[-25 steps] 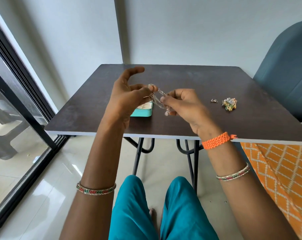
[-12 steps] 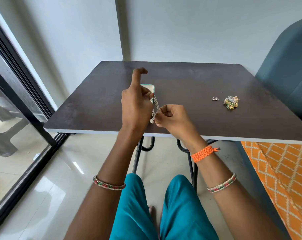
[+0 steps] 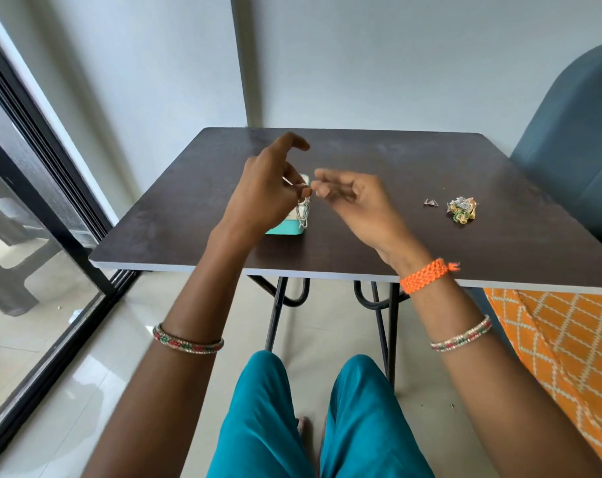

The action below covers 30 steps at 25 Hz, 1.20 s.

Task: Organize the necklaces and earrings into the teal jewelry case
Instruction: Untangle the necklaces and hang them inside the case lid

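While I'm watching the head cam feed, my left hand [image 3: 265, 191] is up over the table [image 3: 378, 243], thumb and a finger pinching a thin silver chain [image 3: 303, 215] w/ the index finger sticking up and curled fwd. Chain hangs straight down from the pinch into/over the teal case [image 3: 285, 230], which sits near the front edge, left of center, mostly hidden behind that hand. Can't tell if the chain's bottom end actually touches the case's inside or just dangles at it. Right hand [image 3: 354, 198] is just beside the left, fingers loose and a bit spread, tips pointing at the pinch but holding nothing afaict. Orange braided band [image 3: 427, 279] on the right wrist, beaded bangles further up both forearms. Toward the right edge of the table there's a small tangled pile of jewelry [image 3: 462, 210], gold/green/silver bits, and one tiny silver piece [image 3: 430, 202] just left of it, prob an earring but too small to say.
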Available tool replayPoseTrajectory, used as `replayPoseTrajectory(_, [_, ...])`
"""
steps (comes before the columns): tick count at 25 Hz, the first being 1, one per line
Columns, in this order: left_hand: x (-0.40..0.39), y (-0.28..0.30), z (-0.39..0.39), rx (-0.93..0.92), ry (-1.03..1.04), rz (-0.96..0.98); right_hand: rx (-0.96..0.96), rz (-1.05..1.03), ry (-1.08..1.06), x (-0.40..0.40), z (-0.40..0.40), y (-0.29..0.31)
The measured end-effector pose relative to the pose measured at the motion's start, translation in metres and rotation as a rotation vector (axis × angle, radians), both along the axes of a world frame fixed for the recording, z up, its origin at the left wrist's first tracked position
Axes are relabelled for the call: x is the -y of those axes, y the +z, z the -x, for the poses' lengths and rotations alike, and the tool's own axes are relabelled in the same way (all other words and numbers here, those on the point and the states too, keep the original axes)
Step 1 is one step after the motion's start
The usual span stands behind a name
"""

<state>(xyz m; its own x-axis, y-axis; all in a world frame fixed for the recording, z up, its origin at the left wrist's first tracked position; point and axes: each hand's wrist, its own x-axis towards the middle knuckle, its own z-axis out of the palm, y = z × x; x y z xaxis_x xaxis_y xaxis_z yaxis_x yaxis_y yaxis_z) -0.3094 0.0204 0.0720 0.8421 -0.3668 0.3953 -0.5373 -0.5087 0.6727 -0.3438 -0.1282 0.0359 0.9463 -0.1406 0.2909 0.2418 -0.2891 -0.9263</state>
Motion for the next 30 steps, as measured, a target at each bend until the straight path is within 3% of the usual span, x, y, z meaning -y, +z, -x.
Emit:
replayPoseTrajectory(4, [-0.006, 0.020, -0.021, -0.068, -0.056, 0.085, 0.160, 0.064, 0.037, -0.006, -0.029, 0.021])
replayPoseTrajectory(13, [-0.013, 0.022, -0.053, -0.594, -0.184, 0.559, 0.225, 0.363, -0.089, -0.009, -0.047, 0.052])
replayPoseTrajectory(16, [-0.008, 0.008, -0.068, -0.601, -0.101, 0.648, 0.230, 0.554, -0.206, -0.019, -0.066, 0.051])
replayPoseTrajectory(20, [0.001, -0.011, -0.084, -0.580, -0.057, 0.782, 0.191, 0.657, -0.279, -0.023, -0.097, 0.036])
replayPoseTrajectory(23, [-0.003, -0.032, -0.118, -0.476, 0.100, 0.684, 0.171, 0.618, -0.289, -0.016, -0.117, 0.030])
replayPoseTrajectory(26, [-0.013, -0.065, -0.162, -0.300, 0.307, 0.399, 0.118, 0.621, -0.265, -0.013, -0.136, 0.022])
replayPoseTrajectory(30, [-0.017, -0.106, -0.194, -0.378, 0.373, -0.057, 0.093, 0.644, -0.235, -0.007, -0.149, 0.005])
